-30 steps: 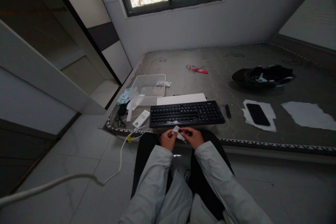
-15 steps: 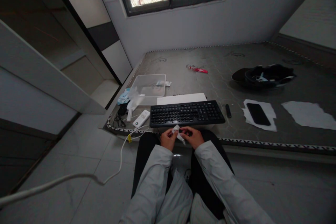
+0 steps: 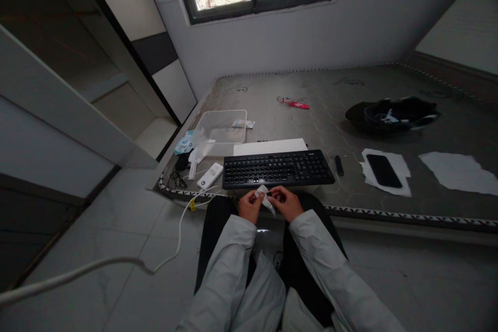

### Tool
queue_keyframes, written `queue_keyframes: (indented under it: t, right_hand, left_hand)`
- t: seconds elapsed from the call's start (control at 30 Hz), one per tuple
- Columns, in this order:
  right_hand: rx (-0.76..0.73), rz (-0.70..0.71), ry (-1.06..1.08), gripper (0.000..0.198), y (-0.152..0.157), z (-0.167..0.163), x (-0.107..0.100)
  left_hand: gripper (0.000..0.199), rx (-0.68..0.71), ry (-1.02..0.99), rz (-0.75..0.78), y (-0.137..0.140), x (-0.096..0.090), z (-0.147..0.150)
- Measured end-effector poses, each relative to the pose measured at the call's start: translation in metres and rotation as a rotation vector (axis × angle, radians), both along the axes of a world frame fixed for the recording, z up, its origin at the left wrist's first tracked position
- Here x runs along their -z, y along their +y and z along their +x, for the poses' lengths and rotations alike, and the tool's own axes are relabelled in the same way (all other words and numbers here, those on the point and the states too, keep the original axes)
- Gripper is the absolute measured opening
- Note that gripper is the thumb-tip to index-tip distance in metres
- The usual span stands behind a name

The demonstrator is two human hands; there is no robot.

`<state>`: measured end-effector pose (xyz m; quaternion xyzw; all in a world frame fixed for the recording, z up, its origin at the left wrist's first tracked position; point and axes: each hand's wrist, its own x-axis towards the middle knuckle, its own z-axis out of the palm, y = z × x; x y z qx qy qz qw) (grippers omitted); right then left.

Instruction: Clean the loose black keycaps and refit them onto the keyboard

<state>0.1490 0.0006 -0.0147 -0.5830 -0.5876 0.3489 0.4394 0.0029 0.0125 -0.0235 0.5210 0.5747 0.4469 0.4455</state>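
- Off to the left of the left grip, a white device [image 3: 210, 176] lay on the mattress [image 3: 322, 85], with a clear plastic tub [image 3: 220, 137] beyond it!
- Then the left grip [image 3: 249, 206] itself, fingers closed around a white tissue [image 3: 266, 201], which sat right between the two hands!
- Just beyond both grips stretched the black keyboard [image 3: 278, 168].
- And the right grip [image 3: 287, 203], fingertips pinched on a small dark piece [image 3: 268, 194] against the tissue, too small to identify!
- Farther right of that grip: a black stick [image 3: 339, 165], then a phone [image 3: 384, 170] on white paper [image 3: 406, 188].
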Motion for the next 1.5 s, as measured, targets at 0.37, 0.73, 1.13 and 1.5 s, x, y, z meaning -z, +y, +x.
queue_keyframes:
  t: [0.37,0.73,1.13,1.5]
  right_hand:
    - [-0.020,0.039,-0.045,0.023,-0.001,0.002,-0.005]
    - [-0.078,0.098,-0.045,0.028,0.000,0.003,-0.005]
    - [-0.095,0.077,-0.031,0.031,-0.002,0.002,-0.010]
    - [0.013,0.029,-0.026,0.020,-0.001,0.001,-0.006]
  left_hand:
    - [0.031,0.079,-0.089,-0.014,0.000,-0.002,0.000]
    - [0.029,0.148,-0.138,-0.020,-0.004,-0.010,0.002]
    - [0.028,0.171,-0.034,-0.012,-0.004,-0.010,0.002]
    - [0.029,0.063,0.022,0.020,-0.003,-0.004,-0.001]
